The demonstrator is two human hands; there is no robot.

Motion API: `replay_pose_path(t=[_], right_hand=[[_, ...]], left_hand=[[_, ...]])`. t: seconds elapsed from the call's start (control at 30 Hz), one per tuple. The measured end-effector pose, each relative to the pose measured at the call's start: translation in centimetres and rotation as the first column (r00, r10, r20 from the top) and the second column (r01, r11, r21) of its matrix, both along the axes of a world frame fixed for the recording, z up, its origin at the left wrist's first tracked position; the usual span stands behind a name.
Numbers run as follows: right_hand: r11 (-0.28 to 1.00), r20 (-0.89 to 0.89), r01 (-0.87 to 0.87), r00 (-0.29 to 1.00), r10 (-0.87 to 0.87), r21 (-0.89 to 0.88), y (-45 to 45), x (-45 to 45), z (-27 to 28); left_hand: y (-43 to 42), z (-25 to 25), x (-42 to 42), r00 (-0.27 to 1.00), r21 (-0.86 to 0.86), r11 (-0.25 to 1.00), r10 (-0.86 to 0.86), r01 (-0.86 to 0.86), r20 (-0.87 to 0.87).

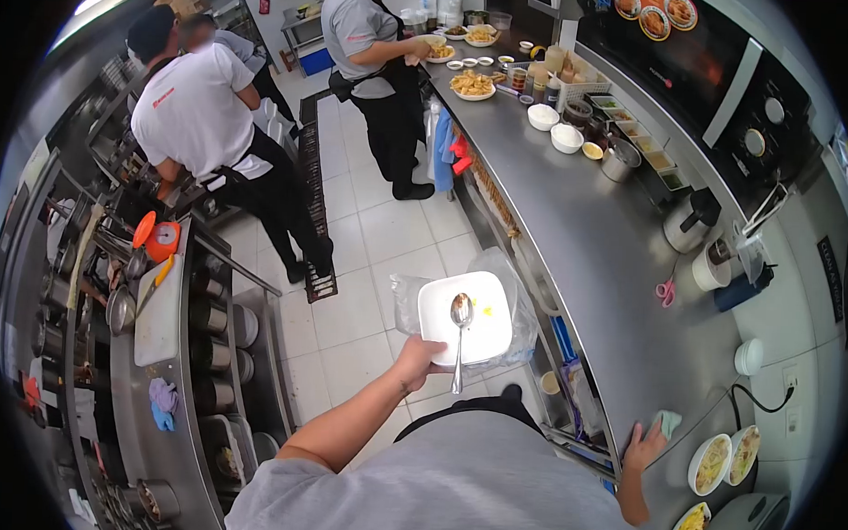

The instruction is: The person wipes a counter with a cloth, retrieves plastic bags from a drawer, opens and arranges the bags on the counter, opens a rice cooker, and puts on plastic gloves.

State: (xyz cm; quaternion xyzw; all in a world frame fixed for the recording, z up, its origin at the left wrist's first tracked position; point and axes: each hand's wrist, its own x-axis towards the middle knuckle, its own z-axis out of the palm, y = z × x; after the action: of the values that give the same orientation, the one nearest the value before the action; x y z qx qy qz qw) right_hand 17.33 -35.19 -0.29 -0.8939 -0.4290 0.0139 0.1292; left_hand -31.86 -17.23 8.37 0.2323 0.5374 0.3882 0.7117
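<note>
My left hand [419, 360] grips the lower left edge of a white square plate [434, 312], held out over the floor. A metal spoon [458, 346] lies on the plate with its handle past the near edge, and small yellow bits of food show beside it. Behind the plate is a clear plastic bag [508, 273]. My right hand [644, 448] rests on the steel counter [592, 262] at the lower right, its fingers against a pale green cloth [666, 423]. Whether the fingers grip the cloth is hard to make out.
Food bowls [710, 464] stand right of my right hand. Farther along the counter are rice bowls [567, 137], a metal jug [692, 218] and pink scissors [665, 292]. One person [366, 48] works at its far end; others [196, 117] stand at left, near a steel table [173, 378].
</note>
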Motion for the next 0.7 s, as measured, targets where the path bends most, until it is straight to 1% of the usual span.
replay_pose_path(t=[0.07, 0.17, 0.23, 0.3, 0.37, 0.47, 0.5, 0.57, 0.6, 0.63, 0.7], right_hand=[[0.987, -0.051, 0.160, 0.986, -0.159, 0.007, -0.3, 0.2, -0.5], [0.984, 0.215, 0.059, 0.972, -0.095, 0.167, 3.6, -2.0, -4.1], [0.996, -0.043, -0.076, 0.996, 0.078, 0.038, 9.6, -6.9, -0.8], [0.929, -0.043, -0.370, 0.929, 0.368, -0.031, 17.2, -9.1, 0.5], [0.855, 0.014, -0.519, 0.855, 0.519, 0.008, 25.8, -9.6, 1.0], [0.866, -0.013, -0.500, 0.866, 0.500, 0.001, 40.5, -8.1, 0.5], [0.872, -0.009, -0.490, 0.871, 0.490, 0.008, 45.3, -7.4, 0.1], [0.850, 0.046, -0.527, 0.850, 0.525, 0.030, 54.8, -7.1, -0.7], [0.847, 0.011, -0.531, 0.848, 0.531, 0.032, 59.3, -7.5, -0.4], [0.841, -0.031, -0.541, 0.840, 0.542, 0.032, 62.4, -8.8, -0.5], [0.765, 0.018, -0.643, 0.765, 0.644, -0.026, 64.5, -14.1, -0.7]], left_hand=[[1.0, -0.1, -0.1, 1.000, -0.003, 1.000, 0.022, -0.022, 0.006], [3.5, -0.2, -0.3, 0.998, -0.010, 0.998, 0.063, -0.063, -0.001], [5.0, 0.0, -0.4, 0.991, -0.007, 0.992, 0.123, -0.123, -0.047], [6.8, -0.6, -0.9, 0.987, -0.003, 0.988, 0.157, -0.157, -0.043], [8.9, -0.5, -1.3, 0.974, -0.009, 0.976, 0.217, -0.218, -0.062], [11.6, 0.2, -1.6, 0.934, -0.023, 0.937, 0.347, -0.350, -0.085], [12.2, 0.0, -2.1, 0.930, -0.018, 0.933, 0.358, -0.361, -0.081], [13.6, -0.7, -3.3, 0.917, -0.003, 0.919, 0.394, -0.395, -0.064], [14.3, -0.6, -3.3, 0.900, -0.015, 0.902, 0.429, -0.431, -0.072], [14.9, -0.1, -3.5, 0.879, -0.027, 0.881, 0.469, -0.473, -0.087], [15.4, 1.2, -4.6, 0.826, -0.039, 0.829, 0.550, -0.558, -0.123]])
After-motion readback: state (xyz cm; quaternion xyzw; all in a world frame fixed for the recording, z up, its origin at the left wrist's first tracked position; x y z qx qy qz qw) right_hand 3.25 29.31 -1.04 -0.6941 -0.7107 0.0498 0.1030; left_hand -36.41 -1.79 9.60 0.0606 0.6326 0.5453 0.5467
